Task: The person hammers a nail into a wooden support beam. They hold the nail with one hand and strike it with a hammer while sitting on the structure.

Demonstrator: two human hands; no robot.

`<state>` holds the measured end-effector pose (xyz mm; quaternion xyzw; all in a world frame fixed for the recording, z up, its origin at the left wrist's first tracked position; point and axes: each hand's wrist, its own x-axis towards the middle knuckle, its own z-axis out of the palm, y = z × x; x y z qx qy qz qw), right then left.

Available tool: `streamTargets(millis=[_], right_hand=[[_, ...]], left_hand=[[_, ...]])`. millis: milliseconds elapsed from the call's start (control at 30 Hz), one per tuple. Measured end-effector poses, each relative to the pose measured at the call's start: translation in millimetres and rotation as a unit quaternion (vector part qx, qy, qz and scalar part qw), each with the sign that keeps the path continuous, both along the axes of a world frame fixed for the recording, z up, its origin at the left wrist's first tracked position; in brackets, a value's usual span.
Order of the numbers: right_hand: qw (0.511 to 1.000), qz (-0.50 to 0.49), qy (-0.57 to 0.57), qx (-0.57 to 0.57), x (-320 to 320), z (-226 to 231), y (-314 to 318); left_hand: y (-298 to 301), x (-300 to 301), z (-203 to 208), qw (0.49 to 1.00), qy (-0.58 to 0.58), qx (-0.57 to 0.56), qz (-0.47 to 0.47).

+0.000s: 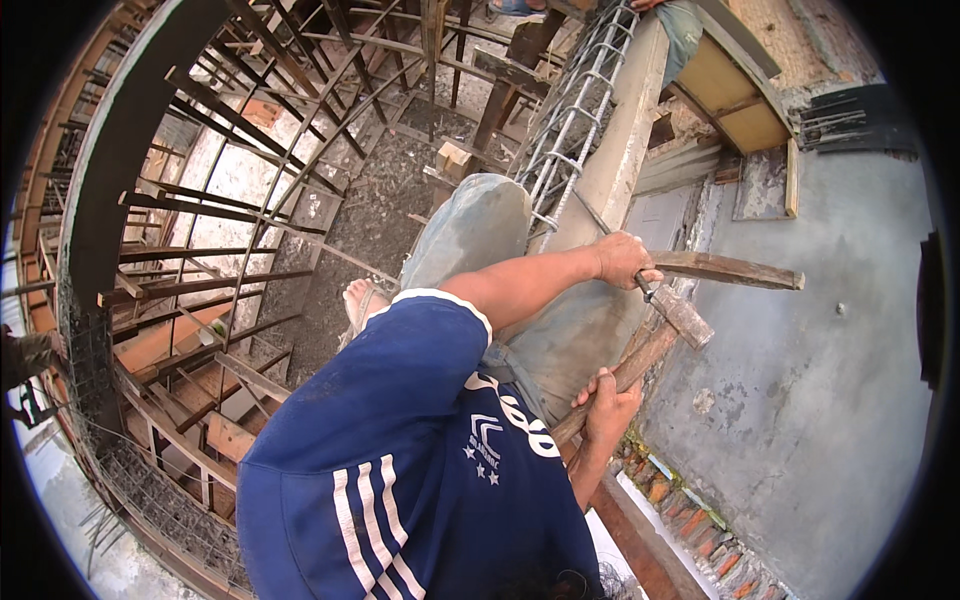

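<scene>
My left hand (625, 260) is closed around a thin dark metal rod (595, 213), which looks like a chisel. The rod's far end slants toward the concrete-smeared board (622, 150) beside the rebar cage (578, 130). At its near end, the rod meets or nearly meets the head of a hammer (682, 316). Lower down, my right hand (607, 408) grips the hammer's wooden handle (648, 357). A short wooden plank (735, 268) sticks out to the right beside my left hand. My bent knee (475, 225) is close to the cage.
Wooden formwork and many props (215, 205) stand below on the left, inside a curved beam (85, 220). A grey plastered surface (800, 370) spreads on the right, with a brick edge (690, 520) below. Another person's hand (645, 4) shows at the top.
</scene>
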<state>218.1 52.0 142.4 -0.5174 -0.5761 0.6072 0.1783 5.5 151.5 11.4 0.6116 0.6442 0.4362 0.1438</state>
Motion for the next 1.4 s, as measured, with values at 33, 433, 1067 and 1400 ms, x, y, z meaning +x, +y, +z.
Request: streamTargets(millis=[33,433,1067,1400], right_hand=[[1.0,0.003,0.017,0.02,3.0,4.4,3.7],[0.806,-0.178,0.315,0.469,-0.1,116.8,53.2],[0.771,-0.188,0.355,0.494,-17.9,169.3,101.0],[0.996,0.085,-0.015,0.027,-35.0,30.1,75.6]], left_hand=[[0.0,-3.3,0.4,1.0,0.001,-0.009,0.01],[22.3,-30.9,28.4,0.994,0.009,0.051,0.093],[51.9,-46.0,25.7,0.977,-0.074,-0.015,0.198],[57.5,-62.4,3.3,0.978,-0.064,-0.016,0.2]])
